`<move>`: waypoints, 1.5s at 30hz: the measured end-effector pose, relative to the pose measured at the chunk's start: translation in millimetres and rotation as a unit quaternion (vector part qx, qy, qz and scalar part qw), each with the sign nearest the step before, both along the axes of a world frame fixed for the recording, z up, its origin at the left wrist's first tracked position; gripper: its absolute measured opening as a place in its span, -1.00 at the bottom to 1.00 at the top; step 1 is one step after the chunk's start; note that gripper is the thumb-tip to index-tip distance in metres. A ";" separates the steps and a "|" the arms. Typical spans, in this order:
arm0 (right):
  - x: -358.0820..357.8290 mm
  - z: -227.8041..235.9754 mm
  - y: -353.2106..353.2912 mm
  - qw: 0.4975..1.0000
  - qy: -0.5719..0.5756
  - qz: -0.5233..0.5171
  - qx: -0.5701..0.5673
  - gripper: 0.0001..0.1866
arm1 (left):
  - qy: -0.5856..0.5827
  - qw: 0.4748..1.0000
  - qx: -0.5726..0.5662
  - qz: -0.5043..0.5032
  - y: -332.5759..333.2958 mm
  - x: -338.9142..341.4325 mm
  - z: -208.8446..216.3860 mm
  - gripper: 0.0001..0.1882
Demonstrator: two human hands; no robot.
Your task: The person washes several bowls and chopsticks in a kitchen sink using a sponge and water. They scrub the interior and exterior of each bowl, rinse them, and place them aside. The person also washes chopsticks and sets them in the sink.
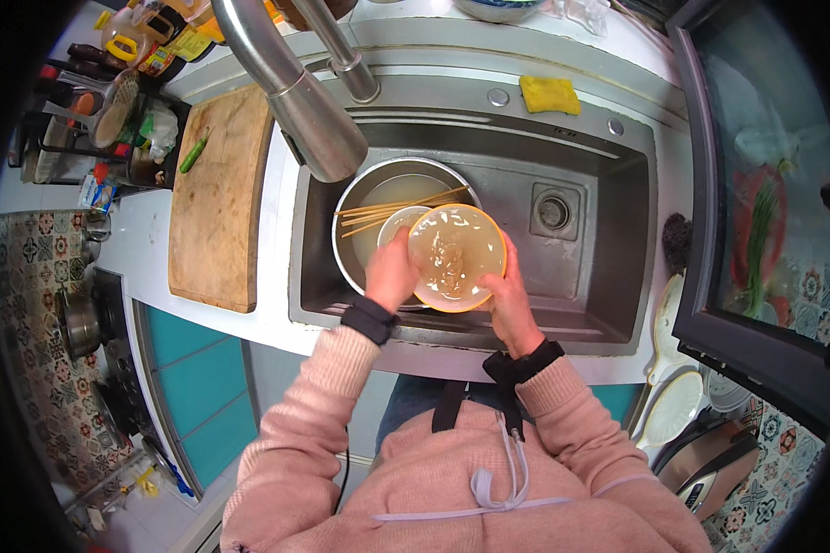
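Observation:
My right hand (510,304) grips the right edge of an orange-rimmed bowl (456,253), thumb on its rim and fingers behind it. Cloudy water or wet, shiny marks show inside this bowl. My left hand (392,273) is closed at the edge of a smaller white bowl (398,221); the orange-rimmed bowl partly covers both. Beneath them a round metal basin (339,251) of cloudy water stands in the sink's left part. Several wooden chopsticks (364,214) lie across the basin, behind the white bowl.
The grey sink (516,166) has a drain (553,212) at right. A metal faucet (318,129) hangs over its left side. A cutting board (217,203) with a green chili (194,152) lies left. A yellow sponge (551,95) rests on the back ledge; an open window (710,184) stands right.

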State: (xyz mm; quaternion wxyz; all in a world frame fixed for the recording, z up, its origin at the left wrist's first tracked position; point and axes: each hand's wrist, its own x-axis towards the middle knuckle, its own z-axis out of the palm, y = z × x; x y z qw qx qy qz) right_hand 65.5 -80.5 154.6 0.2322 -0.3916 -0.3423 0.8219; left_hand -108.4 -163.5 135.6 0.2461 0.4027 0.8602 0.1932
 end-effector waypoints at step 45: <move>3.1 15.2 5.2 0.996 -0.015 0.061 0.065 -0.13 | 0.085 0.995 -0.002 -0.060 -1.3 -11.3 11.4 -0.69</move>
